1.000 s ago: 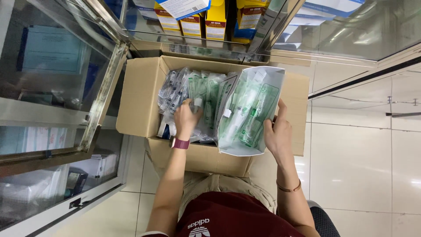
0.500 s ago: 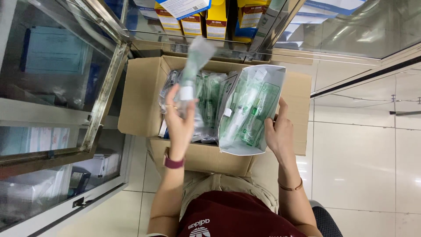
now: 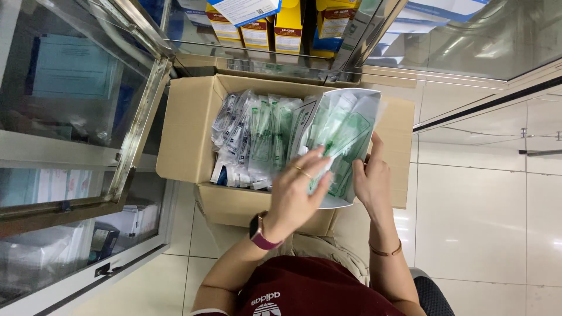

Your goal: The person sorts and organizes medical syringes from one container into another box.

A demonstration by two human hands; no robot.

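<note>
White tiled floor [image 3: 468,222] | open brown cardboard carton [image 3: 187,134] of sealed packets | left hand [image 3: 295,196] pinching green-printed packet into white box [image 3: 345,134] | right hand [image 3: 372,175] gripping box side.

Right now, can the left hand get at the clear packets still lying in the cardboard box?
Probably yes: the left hand hovers just beside the packets, the cardboard box is open on top, and nothing covers them.

Clear/green sealed packs [image 3: 252,140] in brown carton [image 3: 190,129]; yellow boxes [image 3: 290,26] on shelf above
</note>
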